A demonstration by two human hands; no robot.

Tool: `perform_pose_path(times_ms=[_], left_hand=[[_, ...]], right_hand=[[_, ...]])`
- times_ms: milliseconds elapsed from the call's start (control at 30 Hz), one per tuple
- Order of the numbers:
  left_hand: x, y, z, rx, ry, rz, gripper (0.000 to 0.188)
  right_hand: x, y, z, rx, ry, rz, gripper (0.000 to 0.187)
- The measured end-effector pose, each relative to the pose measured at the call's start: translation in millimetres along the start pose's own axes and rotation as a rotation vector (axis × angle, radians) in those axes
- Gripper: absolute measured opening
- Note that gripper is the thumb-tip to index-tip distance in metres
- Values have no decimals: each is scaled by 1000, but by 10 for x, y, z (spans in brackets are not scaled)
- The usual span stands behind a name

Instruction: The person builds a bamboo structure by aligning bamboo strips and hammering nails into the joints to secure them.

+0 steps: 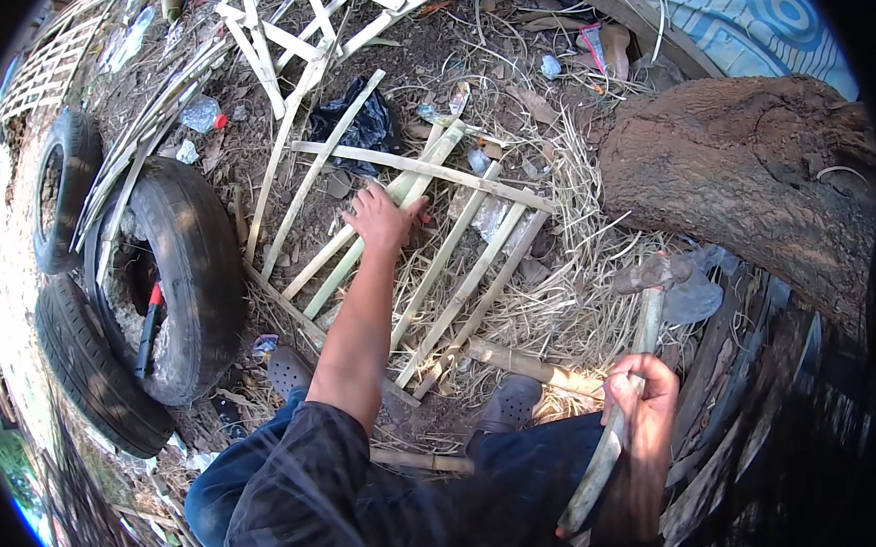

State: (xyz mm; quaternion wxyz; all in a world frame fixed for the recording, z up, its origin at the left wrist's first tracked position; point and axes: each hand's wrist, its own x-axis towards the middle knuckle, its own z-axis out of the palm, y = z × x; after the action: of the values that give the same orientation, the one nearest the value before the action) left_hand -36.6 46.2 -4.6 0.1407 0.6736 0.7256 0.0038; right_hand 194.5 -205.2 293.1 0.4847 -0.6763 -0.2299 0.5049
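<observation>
My left hand (381, 217) lies over the split bamboo slats (336, 285) of a flat frame on the ground, fingers spread and pressing down. A thin crosswise bamboo strip (482, 185) lies over the slats just beyond that hand. My right hand (642, 388) is closed round the pale handle of a hammer (652, 275), whose thick brownish head points away from me. A pale stick (594, 480) also runs down from this hand; I cannot tell whether it is part of the same handle.
Old tyres (195, 271) lie at the left, with a red-and-black tool (149, 330) inside one. A thick tree trunk (731, 155) stands at the right. More bamboo lattice (317, 39) lies at the far side, near a black plastic bag (352, 120). Dry straw (566, 290) covers the ground.
</observation>
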Motion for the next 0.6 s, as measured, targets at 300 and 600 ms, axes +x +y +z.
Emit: perform_pose_path(times_ms=[300, 600], left_hand=[[-580, 536, -218, -186, -53, 441, 50], [-409, 216, 175, -291, -67, 262, 33]], right_hand=[[109, -25, -46, -24, -17, 53, 12], [167, 19, -136, -33, 46, 71, 9]])
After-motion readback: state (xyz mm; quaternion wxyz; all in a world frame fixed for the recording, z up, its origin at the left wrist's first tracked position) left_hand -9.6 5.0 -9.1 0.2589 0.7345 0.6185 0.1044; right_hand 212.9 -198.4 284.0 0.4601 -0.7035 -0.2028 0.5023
